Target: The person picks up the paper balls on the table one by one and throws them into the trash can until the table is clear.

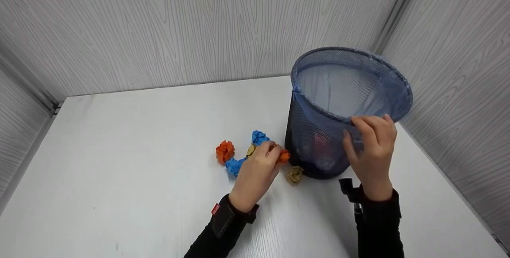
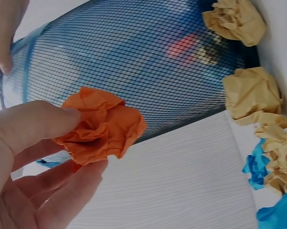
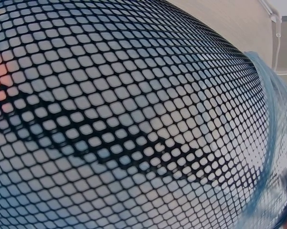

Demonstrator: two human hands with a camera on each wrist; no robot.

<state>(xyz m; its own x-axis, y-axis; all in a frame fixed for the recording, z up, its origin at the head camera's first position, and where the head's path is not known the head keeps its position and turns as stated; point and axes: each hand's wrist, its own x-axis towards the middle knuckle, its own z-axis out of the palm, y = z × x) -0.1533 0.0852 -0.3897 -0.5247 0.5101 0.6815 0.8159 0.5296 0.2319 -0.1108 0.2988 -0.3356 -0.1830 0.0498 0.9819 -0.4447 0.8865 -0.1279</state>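
My left hand (image 1: 255,174) pinches a crumpled orange paper ball (image 2: 103,126) between thumb and fingers, beside the bin's lower wall. With my right hand (image 1: 375,146) I grip the near rim of a black mesh wastebasket (image 1: 308,134), fingertips over the edge and thumb against the outside. A translucent blue bag (image 1: 338,90) lines the basket and folds over its rim. Through the mesh, a blurred red-orange shape and a tan one show low inside. The right wrist view is filled with mesh; only bits of fingers show at its right edge.
Around my left hand lie another orange paper ball (image 1: 225,152), blue paper balls (image 1: 259,137) and several tan ones, one tan ball (image 1: 295,175) right by the basket's base. The white table (image 1: 139,162) meets a wood-grain back panel (image 1: 179,30) and side panels.
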